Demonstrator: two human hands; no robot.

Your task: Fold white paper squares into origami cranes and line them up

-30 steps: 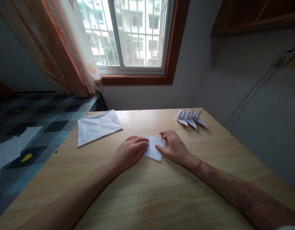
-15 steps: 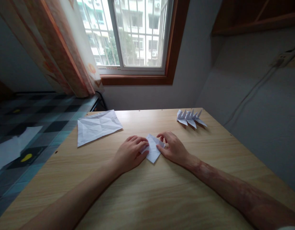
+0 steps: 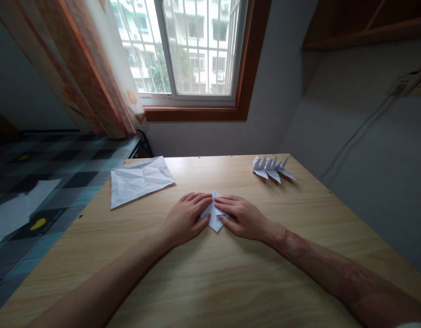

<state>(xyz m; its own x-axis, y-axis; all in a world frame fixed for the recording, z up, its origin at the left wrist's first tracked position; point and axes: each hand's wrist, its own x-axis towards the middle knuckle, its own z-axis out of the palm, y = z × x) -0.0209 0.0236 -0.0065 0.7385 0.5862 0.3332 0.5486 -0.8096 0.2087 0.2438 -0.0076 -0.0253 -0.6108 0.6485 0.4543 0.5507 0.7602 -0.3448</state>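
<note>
A small white folded paper (image 3: 215, 223) lies on the table between my hands, its point toward me. At its left side my left hand (image 3: 190, 216) holds it, fingertips on the upper part and thumb low on the left edge. Across its right side my right hand (image 3: 246, 217) presses a folded flap toward the middle, with the thumb at the lower right edge. The fingertips of both hands nearly meet near the top and hide part of the folds.
A creased white sheet (image 3: 142, 180) lies at the table's (image 3: 210, 282) back left. Several folded paper shapes (image 3: 271, 168) stand in a row at the back right. Left of the table is a bed with a checked cover (image 3: 77, 157) and more paper (image 3: 15, 207) on it.
My right hand has moved left and down over the paper, and the right flap is now folded inward. My left hand stays at the left side.
</note>
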